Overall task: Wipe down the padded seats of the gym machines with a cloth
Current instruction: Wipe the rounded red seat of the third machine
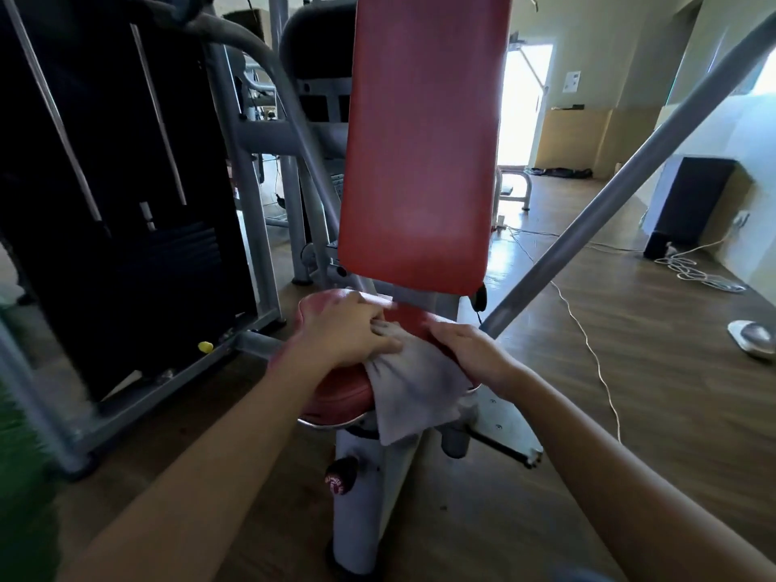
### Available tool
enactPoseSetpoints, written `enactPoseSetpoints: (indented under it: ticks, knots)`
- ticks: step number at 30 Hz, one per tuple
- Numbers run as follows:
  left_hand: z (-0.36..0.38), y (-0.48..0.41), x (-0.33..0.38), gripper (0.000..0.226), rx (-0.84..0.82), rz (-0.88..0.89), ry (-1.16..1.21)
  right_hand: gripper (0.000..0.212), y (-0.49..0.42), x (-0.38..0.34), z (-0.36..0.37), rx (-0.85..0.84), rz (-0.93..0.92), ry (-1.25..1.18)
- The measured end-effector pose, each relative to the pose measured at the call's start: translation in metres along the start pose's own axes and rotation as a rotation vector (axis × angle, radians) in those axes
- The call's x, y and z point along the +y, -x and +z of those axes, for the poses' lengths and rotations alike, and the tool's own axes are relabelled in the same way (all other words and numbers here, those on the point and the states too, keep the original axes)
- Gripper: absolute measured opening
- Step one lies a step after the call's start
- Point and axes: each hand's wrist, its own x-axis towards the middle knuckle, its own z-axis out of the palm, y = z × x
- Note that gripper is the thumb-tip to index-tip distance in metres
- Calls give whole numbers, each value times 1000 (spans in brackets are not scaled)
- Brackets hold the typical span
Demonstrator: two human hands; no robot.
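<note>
the red padded seat [336, 392] sits on a grey post [369, 497], directly below the upright red back pad [424, 140]. a grey-white cloth [415, 388] lies across the seat's right half, its lower edge hanging over the front rim. the left hand [344, 329] rests palm down on the seat, fingers flat and close together, fingertips pressing the cloth's upper left corner. the right hand [470, 350] lies on the cloth's right edge, fingers extended and close together; whether they pinch the fabric cannot be told, since the edge is hidden beneath the hand. a black weight stack [126, 203] stands to the left. a white cable [588, 342] trails over the wooden floor [651, 392] at right.
</note>
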Motion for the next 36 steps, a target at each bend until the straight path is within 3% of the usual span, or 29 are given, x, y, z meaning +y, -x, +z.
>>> enactPoseSetpoints:
  ticks: [6,10,13,16,18,21,24,26,28,36]
  knots:
    - [-34,16,-20,40,1,-160,-251,29,-7,-8,5,37,-103,462]
    - [-22,15,0,35,47,-294,-214,38,-17,6,13,19,-78,597]
    - [-3,10,18,74,-63,-373,-54,50,-17,8,12,-64,-51,639]
    - [7,3,9,78,-119,-322,-81,52,-17,8,12,-87,-33,636]
    - [4,3,-6,75,-82,-278,43,51,-17,8,12,-76,-37,624]
    - [-4,14,-28,38,-54,-100,266,52,-16,10,12,-67,-44,626]
    - [-10,29,-36,51,-69,-59,432,51,-14,11,13,-53,-44,635]
    - [-10,32,-35,63,-63,-40,352,50,-12,11,13,-52,-49,634]
    - [-9,30,-36,60,-37,-18,254,50,-12,11,13,-46,-52,630]
    - [-9,32,-37,11,167,134,227,49,-9,8,15,0,-73,649]
